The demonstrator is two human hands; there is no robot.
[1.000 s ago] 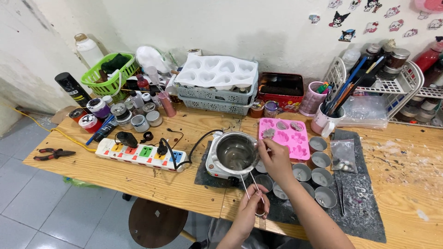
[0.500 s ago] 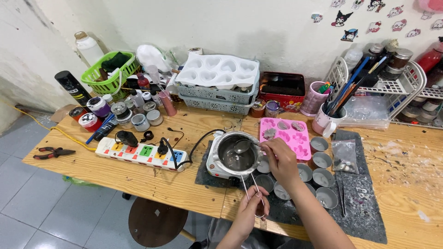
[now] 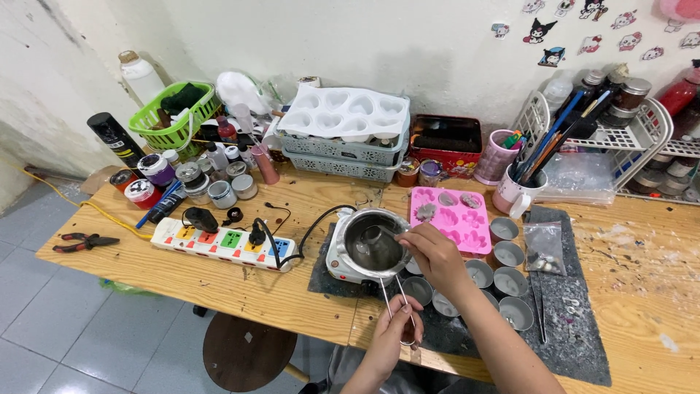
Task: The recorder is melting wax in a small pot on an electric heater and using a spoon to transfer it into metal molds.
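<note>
My left hand [image 3: 394, 337] grips the wire handle [image 3: 397, 303] of a small metal melting pot [image 3: 374, 244] that sits on a white electric hot plate [image 3: 341, 264]. My right hand [image 3: 435, 255] hovers over the pot's right rim, fingers pinched on a thin stirring utensil that reaches into the pot; the utensil is barely visible. The pot holds a dark liquid. Just right of my hand lies a pink silicone mould [image 3: 446, 217], and several small round tins [image 3: 509, 281] stand on a dark mat [image 3: 576, 321].
A white power strip [image 3: 222, 243] lies left of the hot plate, pliers [image 3: 84, 241] at the table's left end. Jars, a green basket [image 3: 173, 118] and white heart moulds [image 3: 348, 113] line the back. A wire rack [image 3: 605, 135] stands right. A round stool [image 3: 246, 354] sits below the table edge.
My right hand has shifted left from the tins to the pot's rim. My left hand stays on the handle.
</note>
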